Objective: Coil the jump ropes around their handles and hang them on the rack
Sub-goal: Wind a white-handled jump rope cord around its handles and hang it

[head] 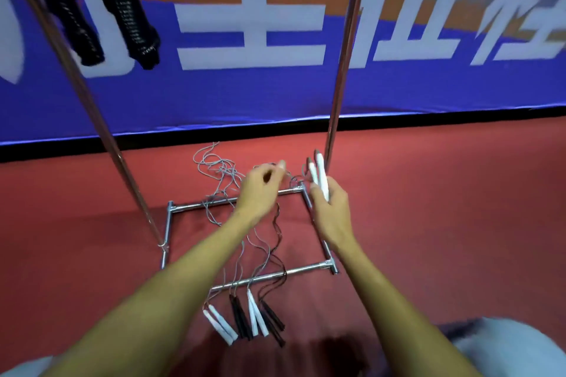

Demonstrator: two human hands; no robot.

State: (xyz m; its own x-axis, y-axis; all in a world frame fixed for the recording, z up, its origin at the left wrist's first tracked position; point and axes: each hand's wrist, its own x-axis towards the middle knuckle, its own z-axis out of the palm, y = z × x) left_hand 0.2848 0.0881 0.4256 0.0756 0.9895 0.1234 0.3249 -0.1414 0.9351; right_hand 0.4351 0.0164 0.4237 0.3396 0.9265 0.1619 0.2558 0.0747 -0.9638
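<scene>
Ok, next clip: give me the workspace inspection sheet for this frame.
Surface: red floor, rack base frame standing on it.
Job's things: white handles held together; loose rope tangled on the floor; four more handle pairs, white and black, lying near the front bar.
Clutter: nothing seen.
Grippers: right hand grips the white handles; left hand pinches the rope.
Cables: nothing seen.
Surroundings: blue banner behind; dark coiled bundles hanging top left.
</scene>
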